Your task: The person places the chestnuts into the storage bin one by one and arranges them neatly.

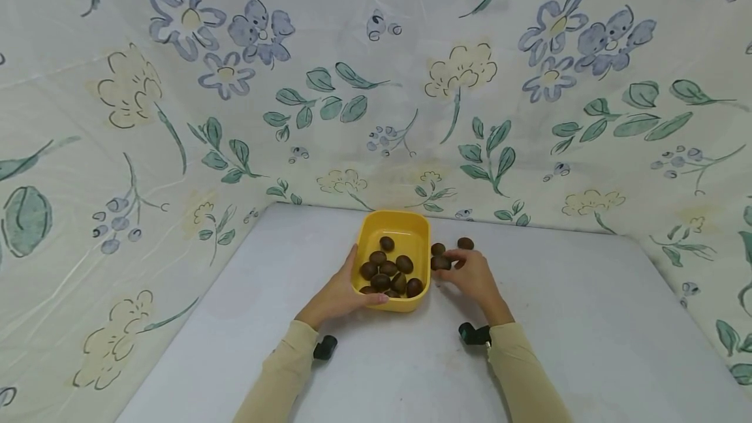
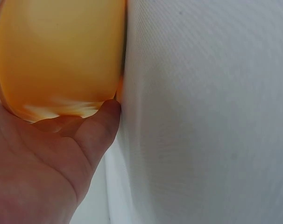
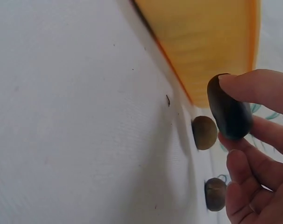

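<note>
A yellow plastic container (image 1: 395, 220) stands on the table with several brown chestnuts (image 1: 404, 264) inside, most of them heaped toward its near end. My left hand (image 1: 336, 294) grips it at the near left corner, thumb over the front rim and fingers along the left wall. In the left wrist view the hand cups the container's yellow wall (image 2: 62, 56). Just right of the container, my right hand (image 1: 477, 279) pinches a dark chestnut (image 3: 229, 109) between thumb and fingers, raised off the table in the right wrist view.
Two loose chestnuts lie beyond the right hand: one chestnut (image 1: 438, 249) beside the container's right wall, another chestnut (image 1: 465, 243) farther right. The white table (image 1: 388, 364) ends at a floral cloth backdrop (image 1: 405, 96) behind and at both sides.
</note>
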A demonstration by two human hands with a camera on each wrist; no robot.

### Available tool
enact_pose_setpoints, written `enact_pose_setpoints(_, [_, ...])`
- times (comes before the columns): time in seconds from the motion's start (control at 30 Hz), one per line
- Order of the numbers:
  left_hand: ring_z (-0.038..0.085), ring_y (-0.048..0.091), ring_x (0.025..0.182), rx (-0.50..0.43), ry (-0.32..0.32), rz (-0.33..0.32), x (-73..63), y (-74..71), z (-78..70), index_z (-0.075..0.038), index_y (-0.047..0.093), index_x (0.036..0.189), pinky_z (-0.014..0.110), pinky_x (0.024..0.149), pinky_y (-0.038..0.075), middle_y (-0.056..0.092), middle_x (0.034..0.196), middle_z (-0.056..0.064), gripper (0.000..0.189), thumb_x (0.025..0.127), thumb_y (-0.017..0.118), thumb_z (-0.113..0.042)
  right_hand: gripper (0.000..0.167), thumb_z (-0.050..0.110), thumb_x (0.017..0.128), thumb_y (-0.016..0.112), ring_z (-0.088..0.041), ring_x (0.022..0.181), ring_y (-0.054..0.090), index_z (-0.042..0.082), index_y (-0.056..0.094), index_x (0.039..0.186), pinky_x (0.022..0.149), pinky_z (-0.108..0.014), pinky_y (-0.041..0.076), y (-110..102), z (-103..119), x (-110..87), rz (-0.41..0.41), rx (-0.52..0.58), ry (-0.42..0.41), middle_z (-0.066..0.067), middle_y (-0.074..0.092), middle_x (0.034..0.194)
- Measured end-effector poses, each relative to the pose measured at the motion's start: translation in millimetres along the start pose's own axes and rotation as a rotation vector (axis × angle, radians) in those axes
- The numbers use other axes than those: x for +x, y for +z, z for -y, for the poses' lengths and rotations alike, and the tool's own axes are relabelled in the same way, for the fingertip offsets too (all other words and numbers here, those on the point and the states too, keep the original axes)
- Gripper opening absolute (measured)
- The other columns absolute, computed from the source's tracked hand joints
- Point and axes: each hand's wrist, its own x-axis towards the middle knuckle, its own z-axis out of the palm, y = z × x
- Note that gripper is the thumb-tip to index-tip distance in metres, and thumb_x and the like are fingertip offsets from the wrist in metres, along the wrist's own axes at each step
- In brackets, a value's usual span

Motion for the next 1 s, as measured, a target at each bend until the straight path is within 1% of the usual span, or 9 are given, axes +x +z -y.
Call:
enact_pose_setpoints(0.13, [0.04,0.026,0.159,0.004,0.005,-0.003,-0.1,-0.4,0.6,-0.023,-0.002,0.168,0.064,0.126,0.028,0.017,0.175,0.013,0.138,0.071,0.088,-0.062,0.047,0.025,0.084,0.085,-0.027,0.107,0.06,0.012,0.073,0.127,0.079,-0.032,0.053,-2.3,0.3,-0.3,-0.008,0.035,-0.01,-0.01,0.07,0.12])
enact_pose_setpoints(0.23, [0.039,0.025,0.159,-0.002,0.021,-0.006,-0.2,-1.0,1.1,-0.022,-0.002,0.168,0.063,0.127,0.026,0.016,0.175,0.013,0.138,0.072,0.088,-0.06,0.048,0.026,0.085,0.083,-0.028,0.109,0.061,0.011,0.072,0.13,0.082,-0.033,0.055,-3.8,1.5,-0.3,-0.018,0.059,-0.028,-0.011,0.07,0.125])
enact_pose_setpoints(0.37, [0.039,0.024,0.16,-0.013,0.042,-0.006,-0.1,-1.4,1.6,-0.021,-0.003,0.168,0.063,0.127,0.025,0.016,0.175,0.014,0.138,0.072,0.089,-0.059,0.053,0.026,0.085,0.084,-0.028,0.107,0.061,0.008,0.07,0.132,0.081,-0.029,0.054,-5.1,0.9,0.2,-0.04,0.106,-0.044,-0.013,0.07,0.127])
enact_pose_setpoints(0.5, [0.038,0.025,0.16,-0.021,0.046,-0.001,0.4,-1.4,1.9,-0.022,-0.004,0.168,0.062,0.128,0.025,0.016,0.175,0.012,0.138,0.072,0.089,-0.057,0.054,0.026,0.085,0.084,-0.027,0.102,0.06,0.005,0.068,0.132,0.076,-0.025,0.051,-6.1,0.8,-0.6,-0.091,0.181,-0.045,-0.015,0.071,0.127])
enact_pose_setpoints(0.67, [0.038,0.024,0.16,-0.016,0.037,0.0,0.6,-1.5,2.6,-0.022,-0.003,0.168,0.062,0.127,0.025,0.016,0.175,0.013,0.138,0.072,0.089,-0.058,0.047,0.024,0.085,0.085,-0.025,0.099,0.058,0.006,0.073,0.126,0.074,-0.025,0.048,-5.1,3.6,-2.3,-0.15,0.24,-0.055,-0.015,0.074,0.12])
enact_pose_setpoints(0.83, [0.038,0.023,0.16,-0.006,0.024,0.001,0.4,-1.8,2.2,-0.022,-0.004,0.168,0.062,0.127,0.025,0.015,0.175,0.013,0.138,0.072,0.088,-0.06,0.044,0.025,0.085,0.086,-0.023,0.099,0.057,0.007,0.075,0.123,0.077,-0.026,0.048,-0.8,9.6,-4.0,-0.148,0.269,-0.07,-0.013,0.074,0.117])
enact_pose_setpoints(1.0, [0.039,0.023,0.16,-0.01,0.034,0.004,-0.1,-1.9,1.7,-0.022,-0.005,0.168,0.062,0.127,0.025,0.015,0.175,0.013,0.139,0.072,0.088,-0.06,0.042,0.026,0.086,0.085,-0.022,0.1,0.058,0.01,0.076,0.123,0.082,-0.026,0.047,4.2,15.3,-7.1,-0.133,0.271,-0.069,-0.01,0.075,0.119])
